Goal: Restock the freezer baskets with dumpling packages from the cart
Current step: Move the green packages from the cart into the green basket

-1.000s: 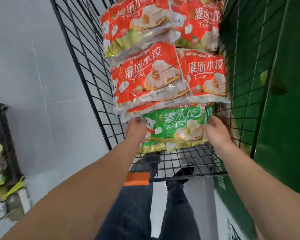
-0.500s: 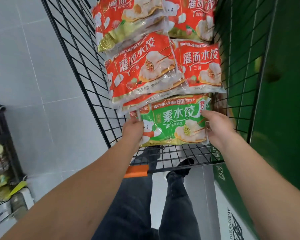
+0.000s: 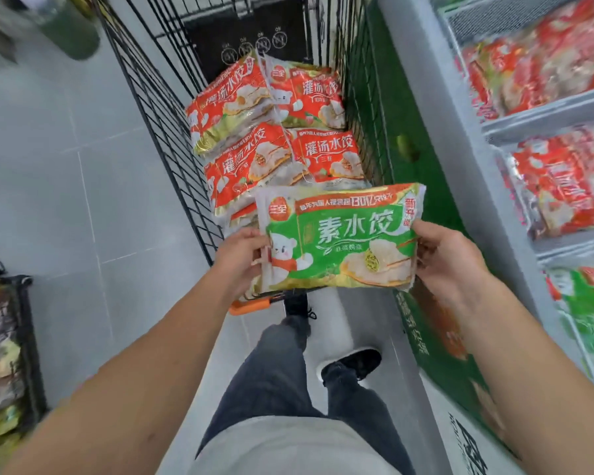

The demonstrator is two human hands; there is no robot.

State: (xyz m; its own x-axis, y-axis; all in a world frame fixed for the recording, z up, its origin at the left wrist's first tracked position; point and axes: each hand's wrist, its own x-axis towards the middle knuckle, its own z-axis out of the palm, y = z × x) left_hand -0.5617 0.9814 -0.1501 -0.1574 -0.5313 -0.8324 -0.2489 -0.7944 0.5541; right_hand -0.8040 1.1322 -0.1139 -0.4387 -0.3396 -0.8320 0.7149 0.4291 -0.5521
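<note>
Compared with a second ago, the green dumpling package (image 3: 340,238) has been lifted clear of the stack in the cart (image 3: 158,108) and is now held above the cart's near end, face up and roughly level. Earlier it lay under the edge of the red packages, with both hands tucked at its sides. The view has also swung right, so that the freezer (image 3: 487,173) is now seen beside the cart, where only its green side panel showed before.

The left hand (image 3: 242,257) is closed on the package's left edge, thumb on top and fingers underneath. The right hand (image 3: 446,258) is closed on the right edge in the same way, thumb over the front. Behind the front package, further edges can be made out on the left side, so more than one green package may be held; the number cannot be told.

In the cart, four red dumpling packages (image 3: 251,162) are seen face up in two rows of two, with the edges of more showing beneath them.

In the freezer, three baskets (image 3: 542,114) are visible, divided by pale rims. The far two are filled with red packages, and green packages (image 3: 587,313) are seen in the near one. These are too blurred to be counted.
</note>
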